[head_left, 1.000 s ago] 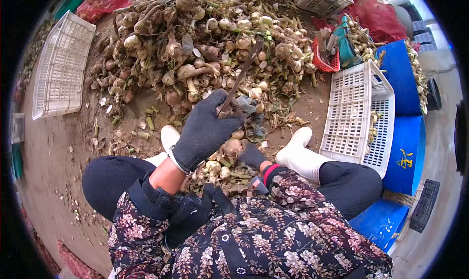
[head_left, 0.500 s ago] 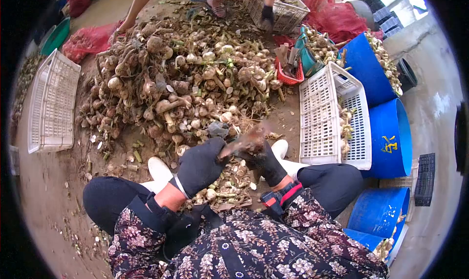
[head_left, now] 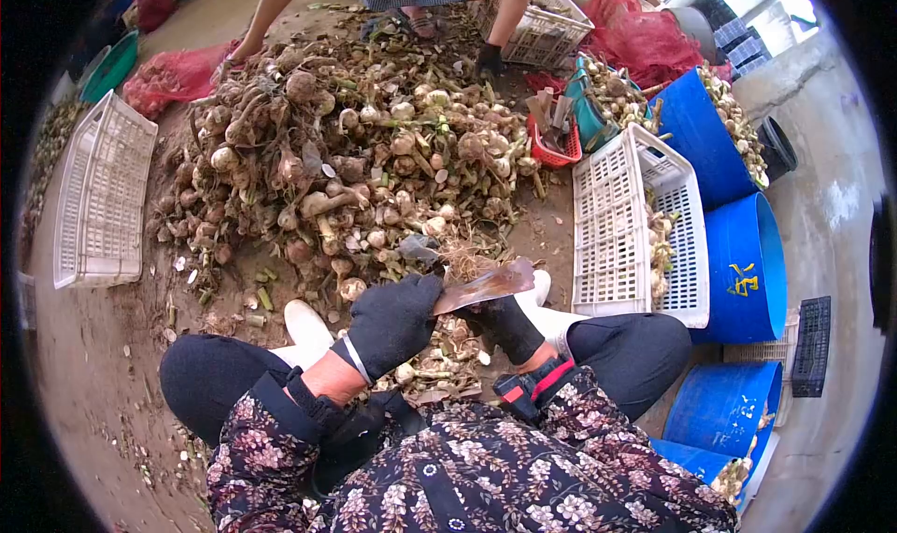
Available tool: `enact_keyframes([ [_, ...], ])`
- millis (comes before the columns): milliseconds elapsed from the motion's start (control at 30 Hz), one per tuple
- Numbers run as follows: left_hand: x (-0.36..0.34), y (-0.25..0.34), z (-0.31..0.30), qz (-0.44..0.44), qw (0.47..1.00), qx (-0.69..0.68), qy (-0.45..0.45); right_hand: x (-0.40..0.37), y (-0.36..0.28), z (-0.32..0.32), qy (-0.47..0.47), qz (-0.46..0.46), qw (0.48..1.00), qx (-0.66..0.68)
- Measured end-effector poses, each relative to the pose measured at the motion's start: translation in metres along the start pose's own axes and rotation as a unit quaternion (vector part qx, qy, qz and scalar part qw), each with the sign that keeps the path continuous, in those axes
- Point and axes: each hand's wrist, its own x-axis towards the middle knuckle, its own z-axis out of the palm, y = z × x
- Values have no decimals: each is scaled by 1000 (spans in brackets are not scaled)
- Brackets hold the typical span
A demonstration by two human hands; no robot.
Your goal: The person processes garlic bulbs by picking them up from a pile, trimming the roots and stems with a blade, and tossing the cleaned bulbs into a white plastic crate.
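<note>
Left hand point(head_left: 392, 320), black glove: fingers fully curled around the knife point(head_left: 484, 286) handle. The rusty blade sticks out to the right, roughly level, over the lap, between the knees.
Right hand point(head_left: 509, 326), black glove: sits directly under the blade, touching or just below it. Fingers look curled, but the blade and glove hide them, so I can't tell whether it grips anything.
Both hands are near centre, above a small heap of scraps point(head_left: 439, 357) (bulbs and cut stems) on the ground between the white boots point(head_left: 306, 324).

Around:
- Garlic pile point(head_left: 355, 150), big, far of the hands. Bulbs with stems and roots on, dirty.
- White crate point(head_left: 607, 206), just right of the right knee, lying tilted, with a few bulbs at its right side.
- Blue barrels point(head_left: 747, 271), right of that crate. The far one is topped with bulbs, and there are more near right.
- Flat crate point(head_left: 98, 192), far left, on bare dirt, apart from the pile.
- Red basket point(head_left: 559, 146) at the pile's right edge, with a teal tub just beyond it.
- Red mesh sacks point(head_left: 645, 33) far right, one more far left.
- Co-worker at the far side of the pile: a bare arm point(head_left: 266, 14) reaches down at the left, a gloved hand point(head_left: 488, 61) at the right, beside another white crate point(head_left: 547, 24).
</note>
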Motion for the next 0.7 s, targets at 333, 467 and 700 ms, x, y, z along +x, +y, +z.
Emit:
enact_keyframes([
  [333, -1, -8, 15, 32, 999, -29, 23, -31, -101, 86, 17, -26, 997, -71],
  [467, 4, -15, 16, 61, 998, 22, 17, -36, -96, 74, -19, -103, 900, -423],
  [700, 9, -22, 20, 95, 994, 20, 40, -63, -126, 119, 21, -114, 922, -368],
])
